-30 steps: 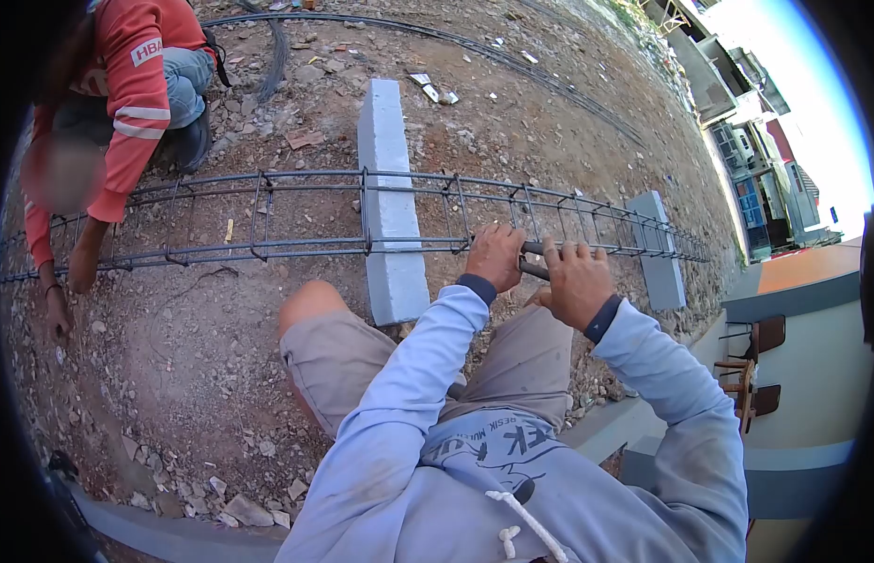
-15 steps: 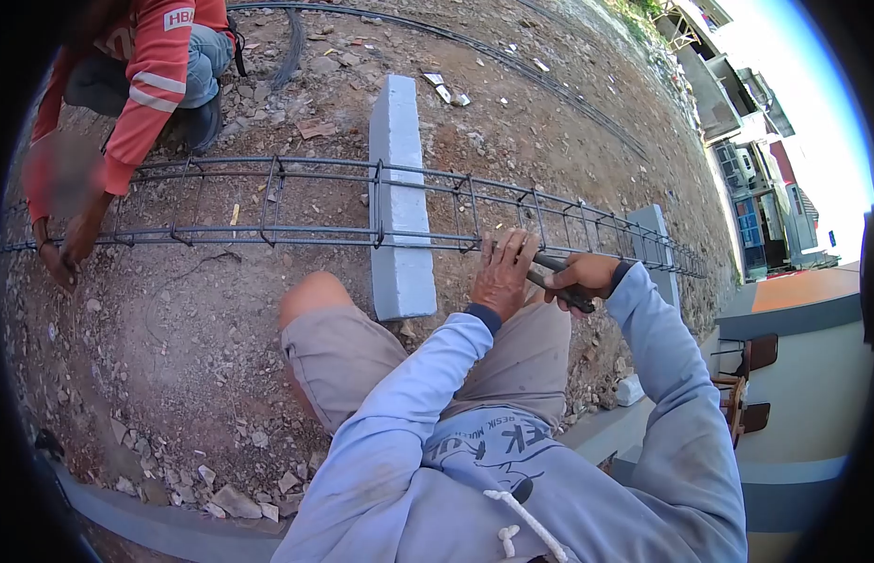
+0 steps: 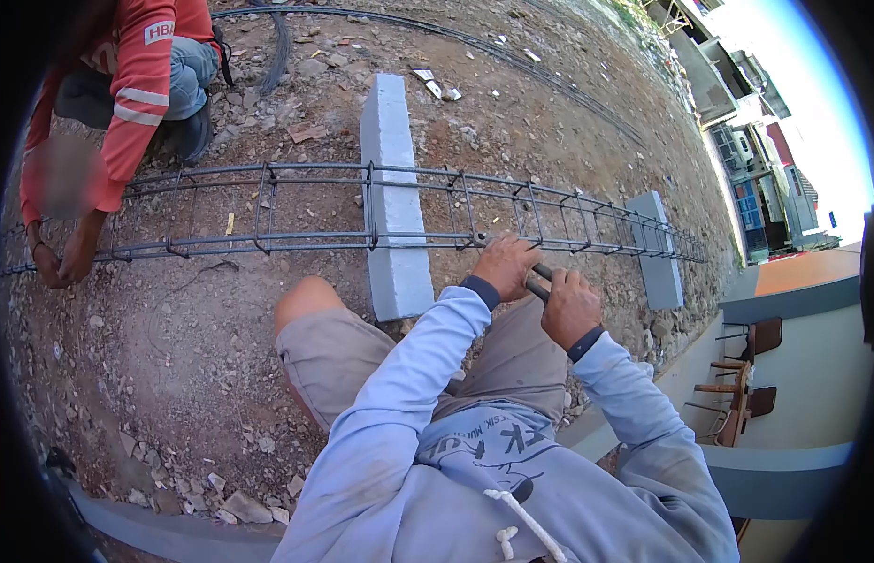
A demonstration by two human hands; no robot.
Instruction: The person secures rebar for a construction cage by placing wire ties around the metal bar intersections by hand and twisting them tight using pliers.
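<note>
A long rebar cage [image 3: 315, 244] of dark longitudinal bars and rectangular stirrups runs across in front of me. My left hand [image 3: 506, 266] is closed at its near lower bar, close to a stirrup joint; what its fingers pinch is hidden. To the right of it, my right hand [image 3: 572, 310] grips the dark handles of pliers [image 3: 538, 285]. The pliers' jaws are out of sight behind my left hand. Pale grey blocks support the cage, a nearer block [image 3: 398, 272] left of my hands and a farther block [image 3: 659, 267] to the right.
A co-worker in a red sleeve [image 3: 137, 131] crouches at the cage's left end, hands [image 3: 69, 258] on the lower bar. Loose rods [image 3: 475, 47] lie behind on the stony ground. Chairs [image 3: 764, 340] stand by the wall at right.
My right hand has swung down and toward me, and the pliers' handles have turned with it. My left hand's fingers have curled in. The co-worker's hands have come closer together.
</note>
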